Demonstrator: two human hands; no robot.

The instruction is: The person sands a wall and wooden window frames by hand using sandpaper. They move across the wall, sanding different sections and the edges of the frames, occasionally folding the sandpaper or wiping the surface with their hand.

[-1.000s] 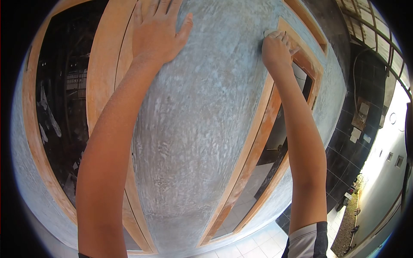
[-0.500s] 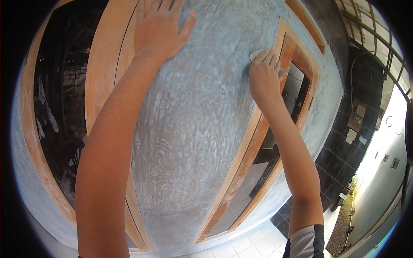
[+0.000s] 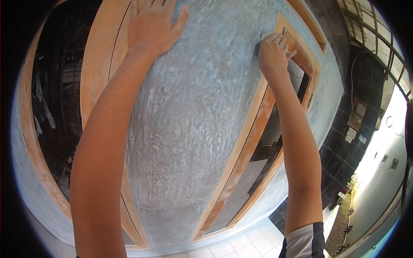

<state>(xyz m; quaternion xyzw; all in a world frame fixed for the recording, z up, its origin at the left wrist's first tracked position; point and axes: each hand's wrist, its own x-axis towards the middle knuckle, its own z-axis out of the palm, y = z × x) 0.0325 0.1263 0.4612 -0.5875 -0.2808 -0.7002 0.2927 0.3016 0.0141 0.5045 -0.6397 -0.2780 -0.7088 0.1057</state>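
Observation:
My left hand [image 3: 153,26] lies on the upper part of the blue-grey plastered wall [image 3: 185,116], close to the wooden window frame [image 3: 101,56]. Its fingers are spread, the tips cut off by the top edge of the view, and pale dust coats the forearm. My right hand [image 3: 274,55] presses against the wall beside the wooden door frame [image 3: 257,129]. Under its fingers is a pale piece of sandpaper [image 3: 266,35]; only a thin edge shows, the rest being hidden by the hand.
Dark glass [image 3: 58,86] fills the window on the left. An open doorway with a door handle [image 3: 269,145] is at the right. White floor tiles [image 3: 234,246] run along the bottom. Black wall tiles [image 3: 333,159] and a narrow outdoor strip [image 3: 344,230] lie farther right.
My right hand has slid up and slightly right along the wall with the sandpaper, nearer the door frame's top corner. My left hand appears slightly farther left and up.

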